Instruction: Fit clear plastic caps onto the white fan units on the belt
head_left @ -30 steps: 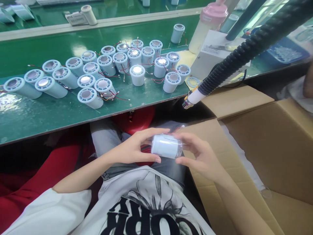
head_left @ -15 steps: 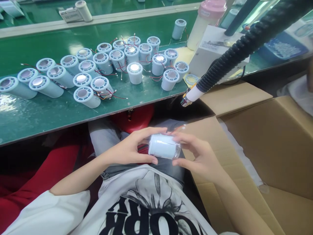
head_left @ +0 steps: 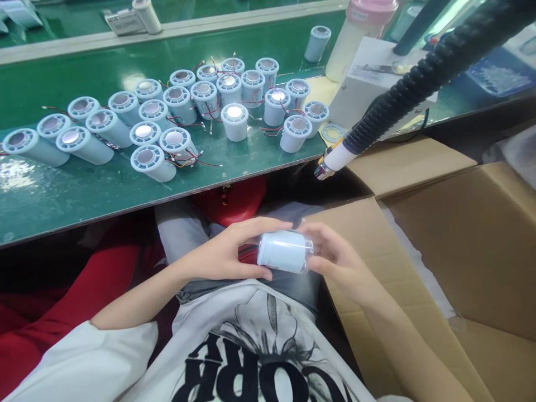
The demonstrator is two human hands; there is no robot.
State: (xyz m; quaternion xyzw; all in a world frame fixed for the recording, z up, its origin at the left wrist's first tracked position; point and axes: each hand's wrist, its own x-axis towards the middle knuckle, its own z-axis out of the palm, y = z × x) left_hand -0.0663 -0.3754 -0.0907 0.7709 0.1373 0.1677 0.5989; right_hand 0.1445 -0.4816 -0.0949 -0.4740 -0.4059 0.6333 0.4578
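A pale blue plastic cylinder (head_left: 283, 251) lies on its side between both hands, held over my lap below the bench edge. My left hand (head_left: 228, 252) wraps its left end, thumb under it and fingers over the top. My right hand (head_left: 335, 258) grips the right end, where a clear cap shows. Red wires peek out behind the cylinder. Several more pale blue cylinders (head_left: 234, 121) with round metal tops and thin red wires stand and lie on the green bench (head_left: 84, 190).
A black corrugated hose with a white nozzle (head_left: 335, 159) hangs over the bench edge. An open cardboard box (head_left: 460, 240) fills the right. A white machine housing (head_left: 368, 84) and a pink-lidded bottle (head_left: 360, 33) stand at the back right. A red stool (head_left: 234, 201) sits below.
The fingers of my right hand have curled in tighter round the cylinder's right end. The cylinder stays in about the same place; the view has shifted slightly.
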